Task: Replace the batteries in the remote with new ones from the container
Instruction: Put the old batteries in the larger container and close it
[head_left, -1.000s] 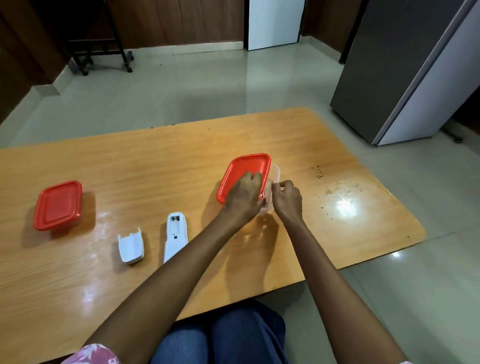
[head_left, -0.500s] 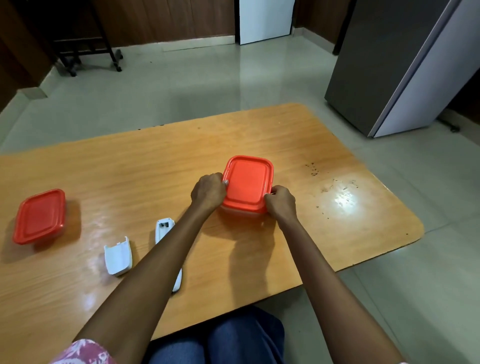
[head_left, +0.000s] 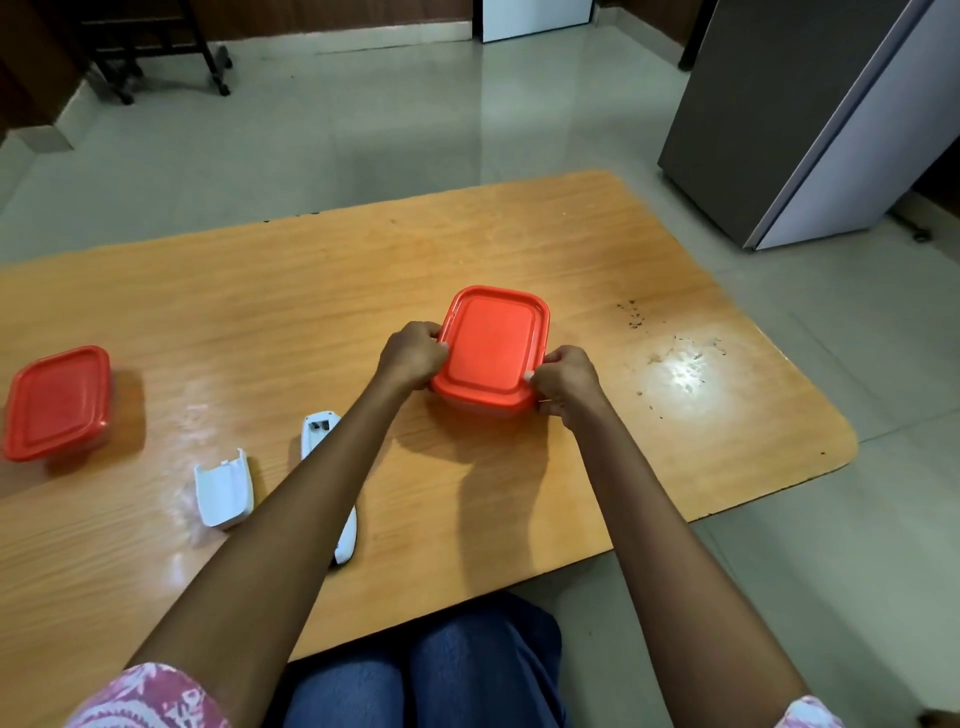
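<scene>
Hands first: our left hand (head_left: 413, 356) grips the left edge of the red lid (head_left: 491, 348) and our right hand (head_left: 566, 379) its near right corner, fingers curled tight on the rim. The lid sits flat on its container, mid-table (head_left: 363, 270). Left of our left forearm lies the remote (head_left: 318, 431), partly hidden, battery bay up, with its cover (head_left: 223, 488) just beside it. A second box (head_left: 57, 402) stands near the left edge.

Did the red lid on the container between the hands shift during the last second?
Yes. The red lid stood tilted up off the container a second ago; now it lies flat on it, level with the table, left hand and right hand gripping its edges.
</scene>
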